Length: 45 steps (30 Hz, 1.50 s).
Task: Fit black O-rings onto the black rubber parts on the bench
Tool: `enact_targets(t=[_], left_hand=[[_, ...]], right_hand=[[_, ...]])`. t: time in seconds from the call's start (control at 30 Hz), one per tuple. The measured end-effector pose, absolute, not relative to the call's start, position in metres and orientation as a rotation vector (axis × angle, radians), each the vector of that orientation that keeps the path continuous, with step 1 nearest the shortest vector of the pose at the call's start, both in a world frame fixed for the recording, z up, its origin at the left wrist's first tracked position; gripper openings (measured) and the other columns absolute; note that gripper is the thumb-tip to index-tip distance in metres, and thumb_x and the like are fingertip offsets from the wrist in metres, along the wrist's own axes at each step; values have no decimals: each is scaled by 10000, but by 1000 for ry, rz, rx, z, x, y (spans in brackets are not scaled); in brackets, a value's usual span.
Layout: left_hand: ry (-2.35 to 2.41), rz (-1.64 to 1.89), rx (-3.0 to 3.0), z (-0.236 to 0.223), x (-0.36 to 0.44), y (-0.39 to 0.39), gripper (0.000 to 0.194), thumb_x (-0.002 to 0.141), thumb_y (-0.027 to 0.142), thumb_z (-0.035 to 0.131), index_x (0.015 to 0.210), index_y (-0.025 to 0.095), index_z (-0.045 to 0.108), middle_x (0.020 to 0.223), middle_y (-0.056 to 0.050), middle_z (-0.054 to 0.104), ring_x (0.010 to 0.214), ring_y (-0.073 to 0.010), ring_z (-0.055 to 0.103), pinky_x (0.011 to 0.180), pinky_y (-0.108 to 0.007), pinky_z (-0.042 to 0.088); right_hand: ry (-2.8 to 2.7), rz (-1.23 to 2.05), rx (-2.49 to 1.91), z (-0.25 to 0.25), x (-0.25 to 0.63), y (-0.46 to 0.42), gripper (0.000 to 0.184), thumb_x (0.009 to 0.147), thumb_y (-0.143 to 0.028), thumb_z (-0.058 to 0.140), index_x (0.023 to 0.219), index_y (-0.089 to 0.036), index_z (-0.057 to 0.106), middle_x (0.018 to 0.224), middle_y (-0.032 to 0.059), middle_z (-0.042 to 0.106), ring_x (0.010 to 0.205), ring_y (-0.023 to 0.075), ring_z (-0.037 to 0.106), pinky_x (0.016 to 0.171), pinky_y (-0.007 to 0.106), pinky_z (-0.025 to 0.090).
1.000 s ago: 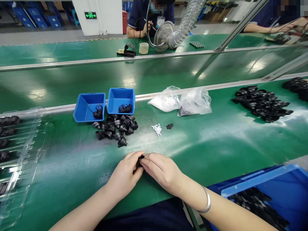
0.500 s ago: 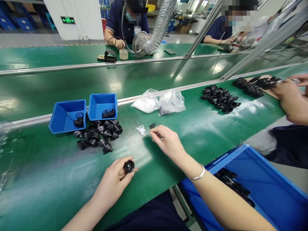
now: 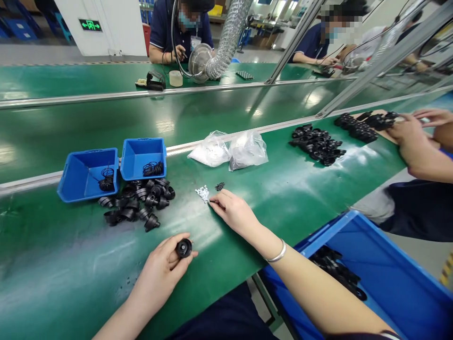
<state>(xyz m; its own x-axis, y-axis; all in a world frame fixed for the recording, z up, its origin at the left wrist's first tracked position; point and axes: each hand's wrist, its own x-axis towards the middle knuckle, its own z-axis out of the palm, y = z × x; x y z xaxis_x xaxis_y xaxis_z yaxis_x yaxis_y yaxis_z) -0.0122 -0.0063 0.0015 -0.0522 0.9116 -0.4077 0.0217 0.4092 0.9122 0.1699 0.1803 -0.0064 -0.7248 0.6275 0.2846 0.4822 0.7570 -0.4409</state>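
Observation:
My left hand [image 3: 164, 264] grips a black round plastic housing [image 3: 184, 248], its hollow face turned up toward me and a small light spot at its centre. Thumb and fingers of my right hand [image 3: 230, 210] are pinched together on the green bench at the near edge of a pile of small white pieces [image 3: 202, 192]. What sits between those fingertips is too small to make out. Just behind that hand lies a cluster of tiny black pieces [image 3: 220, 186]. More black housings [image 3: 130, 203] are heaped to the left, beyond my left hand.
Two blue bins [image 3: 88, 174] with black cable coils stand at the back left. Plastic bags [image 3: 247, 151] lie along the rail. At right are heaps of black parts [image 3: 316, 144], a co-worker's hands [image 3: 410, 132] and a large blue crate [image 3: 399, 278]. Another person sits opposite.
My right hand has left the housing and reached forward to the small white pieces. My left hand keeps the housing, now turned face up. The view has swung right.

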Motion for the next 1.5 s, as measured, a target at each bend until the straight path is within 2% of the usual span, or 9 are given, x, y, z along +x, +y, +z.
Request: enact_targets(t=[0.17, 0.37, 0.7, 0.83, 0.97, 1.2, 1.5], left_hand=[[1432, 906, 896, 5, -12, -6, 370, 893, 357, 553, 1248, 254, 535, 1305, -88, 594, 1102, -235, 706, 1000, -380, 563], [1424, 886, 899, 8, -13, -6, 380, 896, 355, 548, 1261, 249, 531, 1315, -94, 588, 1120, -235, 698, 995, -353, 567], [1426, 896, 899, 7, -13, -5, 376, 898, 349, 541, 1260, 248, 531, 1290, -90, 594, 1106, -230, 705, 991, -353, 569], [1438, 898, 903, 10, -12, -4, 372, 883, 329, 550, 1246, 249, 542, 1265, -81, 618, 1089, -235, 713, 978, -358, 578], [1429, 905, 902, 10, -13, -5, 370, 888, 323, 554, 1250, 250, 546, 1270, -80, 618, 1086, -235, 715, 981, -352, 575], [1422, 896, 930, 8, -14, -8, 356, 910, 333, 548, 1260, 271, 551, 1281, -76, 617, 1102, -241, 707, 978, -364, 578], [1433, 881, 944, 10, -13, -7, 367, 926, 338, 536, 1288, 277, 527, 1290, -79, 630, 1119, -238, 699, 983, -376, 578]], right_hand=[[-2500, 476, -903, -2, 175, 187, 89, 945, -204, 574, 935, -173, 658, 851, 55, 644, 724, 170, 617, 647, 283, 508], [-2389, 355, -1137, -2, 190, 203, 160, 945, -216, 529, 869, -175, 663, 789, 64, 633, 733, 206, 616, 673, 331, 512], [-2480, 301, -1102, -11, 183, 207, 162, 958, -186, 513, 911, -153, 664, 865, 87, 642, 762, 204, 628, 684, 316, 520], [-2543, 280, -1047, -9, 185, 199, 220, 983, -192, 450, 988, -148, 666, 911, 109, 645, 790, 212, 637, 718, 332, 535], [-2553, 357, -1017, 1, 189, 195, 206, 970, -197, 477, 1041, -161, 667, 926, 96, 655, 790, 213, 653, 694, 331, 543], [-2506, 486, -1110, 9, 190, 200, 156, 939, -213, 534, 943, -180, 686, 868, 69, 670, 732, 194, 645, 665, 322, 530], [-2517, 388, -1156, -3, 193, 202, 149, 939, -202, 522, 924, -168, 665, 870, 88, 650, 762, 225, 638, 667, 348, 521]])
